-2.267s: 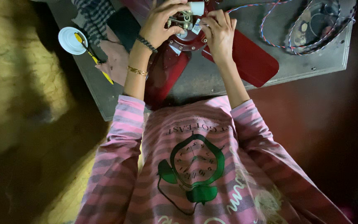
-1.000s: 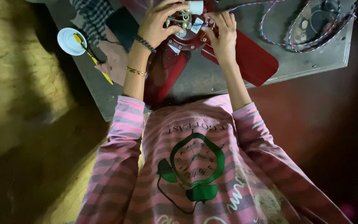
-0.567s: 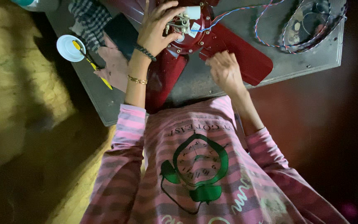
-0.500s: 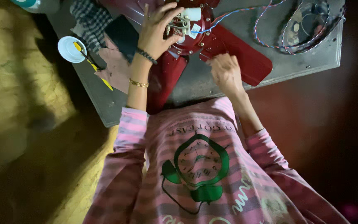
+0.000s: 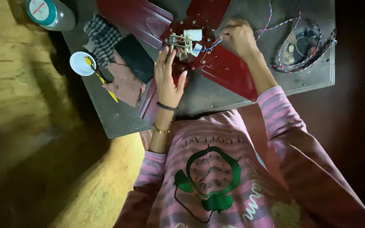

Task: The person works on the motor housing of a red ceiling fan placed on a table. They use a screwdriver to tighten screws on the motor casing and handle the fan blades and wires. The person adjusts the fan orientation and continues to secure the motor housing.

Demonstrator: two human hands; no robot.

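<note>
Since half a second ago the right hand (image 5: pixel 238 39) has moved from the near edge of the grey metal table (image 5: pixel 216 90) up to the fan hub (image 5: pixel 186 44), where it now pinches the red and blue wires (image 5: pixel 210 45) at the hub's right side. Beside it, the left hand (image 5: pixel 168 78) rests with fingers spread flat on the hub's near rim, holding nothing. This dark red ceiling fan (image 5: pixel 220 69) lies near the table's far edge, glossy blades splayed. Its hub stands open, with a white cylindrical part (image 5: pixel 193 34) and small brass fittings exposed, so the wiring looks unfinished. More twisted wire coils around a round motor part (image 5: pixel 303 46) toward the right corner. At the left edge sit a white cup (image 5: pixel 81 63), a yellow-handled tool (image 5: pixel 102 80) and crumpled cloths (image 5: pixel 123 82).
</note>
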